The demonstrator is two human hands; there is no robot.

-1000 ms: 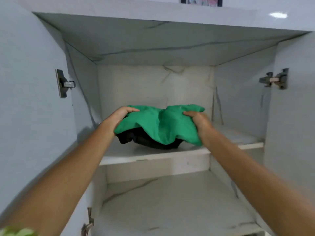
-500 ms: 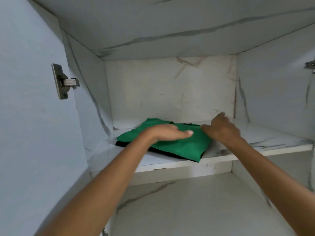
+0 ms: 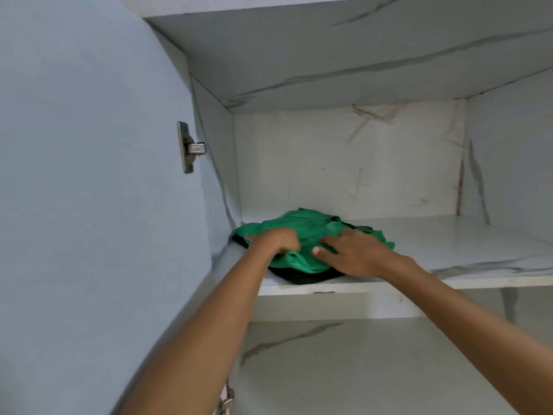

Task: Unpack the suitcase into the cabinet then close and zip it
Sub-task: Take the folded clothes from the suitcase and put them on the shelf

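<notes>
Both hands on the clothes pile, left end of the shelf

The left hand (image 3: 273, 239) bunches the green cloth (image 3: 308, 232) in curled fingers; the right hand (image 3: 350, 253) lies flat, pressing beside it, over a black garment (image 3: 302, 277) on the shelf (image 3: 449, 235).

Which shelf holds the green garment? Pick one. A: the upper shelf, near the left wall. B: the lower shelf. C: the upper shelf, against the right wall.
A: the green garment lies on a black garment on the upper shelf, close to the cabinet's left wall, under both hands.
</notes>
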